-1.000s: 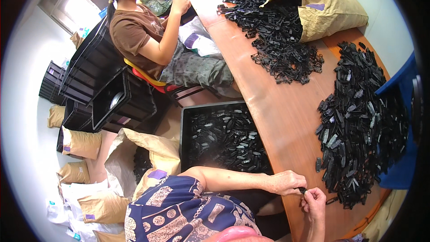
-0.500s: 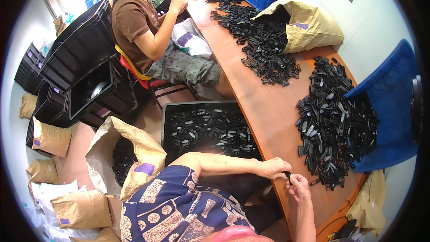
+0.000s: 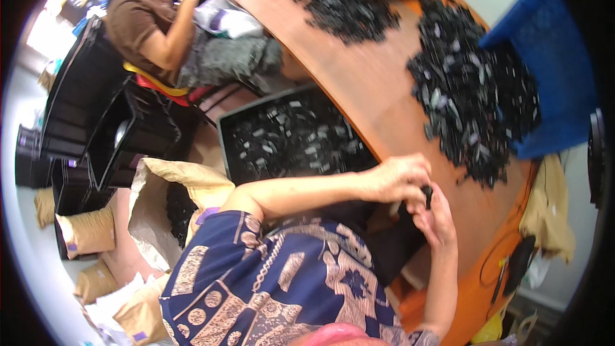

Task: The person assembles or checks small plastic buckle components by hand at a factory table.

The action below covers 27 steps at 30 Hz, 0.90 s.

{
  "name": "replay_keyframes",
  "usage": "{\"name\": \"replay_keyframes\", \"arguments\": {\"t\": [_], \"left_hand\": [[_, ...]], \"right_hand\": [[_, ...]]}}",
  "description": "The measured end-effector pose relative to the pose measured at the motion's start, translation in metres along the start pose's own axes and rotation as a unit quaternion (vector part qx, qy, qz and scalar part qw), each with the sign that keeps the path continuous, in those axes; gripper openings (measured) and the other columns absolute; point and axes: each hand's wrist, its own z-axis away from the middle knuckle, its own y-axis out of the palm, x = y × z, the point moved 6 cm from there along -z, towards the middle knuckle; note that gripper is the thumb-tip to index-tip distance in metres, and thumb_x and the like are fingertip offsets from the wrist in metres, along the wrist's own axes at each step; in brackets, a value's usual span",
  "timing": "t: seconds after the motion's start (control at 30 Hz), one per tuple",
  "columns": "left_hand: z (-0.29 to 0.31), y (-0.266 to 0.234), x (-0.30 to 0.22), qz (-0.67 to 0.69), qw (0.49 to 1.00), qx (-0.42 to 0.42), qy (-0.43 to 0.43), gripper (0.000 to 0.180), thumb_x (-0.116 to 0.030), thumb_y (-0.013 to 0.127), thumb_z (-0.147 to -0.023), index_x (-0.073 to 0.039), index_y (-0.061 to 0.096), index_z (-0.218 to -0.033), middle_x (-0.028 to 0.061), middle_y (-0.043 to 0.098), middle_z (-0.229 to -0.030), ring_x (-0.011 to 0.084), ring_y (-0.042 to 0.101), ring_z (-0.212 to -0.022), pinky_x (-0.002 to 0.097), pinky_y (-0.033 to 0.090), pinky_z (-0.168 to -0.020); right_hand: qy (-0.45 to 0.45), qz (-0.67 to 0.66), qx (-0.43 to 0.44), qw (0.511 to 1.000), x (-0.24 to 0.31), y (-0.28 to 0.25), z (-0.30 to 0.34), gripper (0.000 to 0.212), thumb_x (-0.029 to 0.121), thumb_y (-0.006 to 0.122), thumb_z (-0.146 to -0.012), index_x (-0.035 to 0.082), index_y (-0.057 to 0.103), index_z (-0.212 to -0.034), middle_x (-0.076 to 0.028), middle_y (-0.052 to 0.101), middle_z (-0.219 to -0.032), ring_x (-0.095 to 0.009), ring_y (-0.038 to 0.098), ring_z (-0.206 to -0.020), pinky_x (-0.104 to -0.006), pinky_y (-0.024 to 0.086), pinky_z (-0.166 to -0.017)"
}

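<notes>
A small black plastic piece (image 3: 427, 196) is pinched between my two hands, above the near edge of the wooden table (image 3: 391, 96). My left hand (image 3: 398, 179) reaches in from the left with its fingers curled over the piece. From below, my right hand (image 3: 438, 219) meets it, thumb and fingers closed at the piece's lower side. The fingers cover most of it, and blur hides its detail. Beyond my hands lies a heap of similar black pieces (image 3: 471, 90) on the table.
A blue crate (image 3: 557, 70) lies tipped behind the heap. Left of the table is a black tray (image 3: 224, 144) of black pieces, beside an open sack (image 3: 146, 211). A seated co-worker (image 3: 138, 25) and another heap (image 3: 339, 3) are farther back. Stacked black crates (image 3: 70, 102) stand far left.
The view has tilted and shifted, so the table and heaps sit higher in the picture. My hands stay together on the black piece and appear larger, with the left fingers now more curled over it.
</notes>
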Motion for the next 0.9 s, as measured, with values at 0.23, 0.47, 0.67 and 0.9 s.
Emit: {"name": "replay_keyframes", "arguments": {"t": [0.23, 0.47, 0.67, 0.9], "left_hand": [[0.053, 0.015, 0.031, 0.353, 0.904, -0.039, -0.239, 0.021, -0.011, 0.068, -0.082, -0.003, 0.065, -0.1, 0.0157, 0.036, -0.142, 0.028, 0.042, -0.126, 0.0413, 0.037, -0.102], [0.081, 0.006, 0.045, 0.308, 0.906, -0.09, -0.276, 0.032, -0.019, 0.06, -0.09, 0.001, 0.06, -0.115, 0.0126, 0.044, -0.137, 0.0194, 0.053, -0.113, 0.0339, 0.044, -0.097], [0.098, -0.061, 0.034, 0.036, 0.94, -0.126, -0.315, 0.015, -0.006, 0.059, -0.082, -0.002, 0.064, -0.096, 0.0117, 0.058, -0.116, 0.0191, 0.055, -0.106, 0.0322, 0.044, -0.09], [0.015, -0.072, 0.029, -0.4, 0.914, -0.002, -0.076, 0.033, -0.011, 0.07, -0.077, -0.004, 0.06, -0.108, 0.0127, 0.059, -0.105, 0.0318, 0.057, -0.097, 0.0396, 0.045, -0.085]], "right_hand": [[-0.01, -0.095, 0.19, 0.977, -0.031, 0.045, 0.001, 0.055, 0.048, 0.044, -0.097, 0.0, 0.047, -0.123, -0.015, 0.06, -0.1, -0.021, 0.064, -0.083, -0.0225, 0.05, -0.049], [0.016, -0.132, 0.074, 0.988, -0.075, 0.049, -0.029, 0.036, 0.029, 0.045, -0.1, 0.003, 0.049, -0.125, -0.006, 0.061, -0.083, -0.012, 0.061, -0.066, -0.0195, 0.046, -0.048], [0.021, 0.053, 0.097, 0.994, -0.055, 0.044, -0.03, 0.067, 0.033, 0.064, -0.09, 0.004, 0.03, -0.14, -0.019, 0.048, -0.131, -0.018, 0.065, -0.081, -0.0245, 0.052, -0.053], [-0.219, 0.297, -0.289, 0.883, -0.005, -0.08, 0.005, 0.013, 0.013, 0.066, -0.088, 0.005, 0.063, -0.097, -0.004, 0.067, -0.088, -0.009, 0.062, -0.075, -0.0246, 0.051, -0.065]]}}
